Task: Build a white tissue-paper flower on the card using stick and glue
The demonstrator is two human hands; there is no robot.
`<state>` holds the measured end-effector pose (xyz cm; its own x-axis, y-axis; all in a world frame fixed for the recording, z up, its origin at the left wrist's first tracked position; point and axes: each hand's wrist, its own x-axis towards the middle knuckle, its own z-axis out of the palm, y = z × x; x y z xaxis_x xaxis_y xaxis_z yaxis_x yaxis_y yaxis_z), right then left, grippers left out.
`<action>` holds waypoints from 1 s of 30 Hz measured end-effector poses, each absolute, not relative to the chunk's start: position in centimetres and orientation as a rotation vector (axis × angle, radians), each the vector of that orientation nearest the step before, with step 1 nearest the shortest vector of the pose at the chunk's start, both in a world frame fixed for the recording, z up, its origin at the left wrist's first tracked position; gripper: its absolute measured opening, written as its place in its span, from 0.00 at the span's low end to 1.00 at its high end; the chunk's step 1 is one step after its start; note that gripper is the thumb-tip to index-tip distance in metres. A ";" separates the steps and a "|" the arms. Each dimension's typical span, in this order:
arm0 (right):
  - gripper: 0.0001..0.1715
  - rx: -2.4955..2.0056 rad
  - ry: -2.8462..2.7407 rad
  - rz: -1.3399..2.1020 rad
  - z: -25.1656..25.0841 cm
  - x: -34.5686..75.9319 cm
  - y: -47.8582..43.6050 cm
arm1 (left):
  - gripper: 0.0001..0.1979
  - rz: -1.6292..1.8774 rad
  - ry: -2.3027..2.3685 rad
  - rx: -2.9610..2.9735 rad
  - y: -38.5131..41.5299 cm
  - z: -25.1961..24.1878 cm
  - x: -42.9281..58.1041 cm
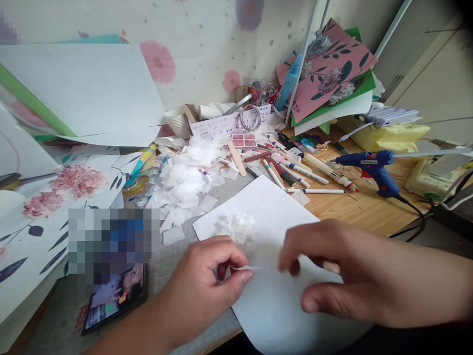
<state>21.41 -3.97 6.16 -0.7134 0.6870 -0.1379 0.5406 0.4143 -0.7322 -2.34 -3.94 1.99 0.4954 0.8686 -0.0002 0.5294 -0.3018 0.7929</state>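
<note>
A floral-patterned wall rises at the far side; the wooden desk stretches right under soft daylight.

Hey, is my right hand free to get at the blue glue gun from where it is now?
Probably not at once: the right hand and left hand both pinch a thin white strip. The path to the glue gun over bare wood looks unobstructed, though pens lie nearby.
</note>
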 end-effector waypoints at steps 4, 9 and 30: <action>0.07 -1.194 -2.372 1.044 4.9 19.5 -3.8 | 0.04 0.418 1.209 1.991 -4.3 1.5 -1.8; 0.06 -1.383 -2.378 0.924 3.1 18.4 -3.1 | 0.08 0.453 1.269 1.905 -3.8 1.1 -1.7; 0.22 -1.057 -2.076 0.753 6.7 21.0 -1.4 | 0.07 0.450 1.487 2.136 -2.7 -0.3 -1.6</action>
<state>21.01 -1.38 6.74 -0.4394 0.8442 0.3069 0.4512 0.5029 -0.7372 -1.61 -2.68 -0.35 0.3507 0.9364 -0.0115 0.7732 -0.2826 0.5678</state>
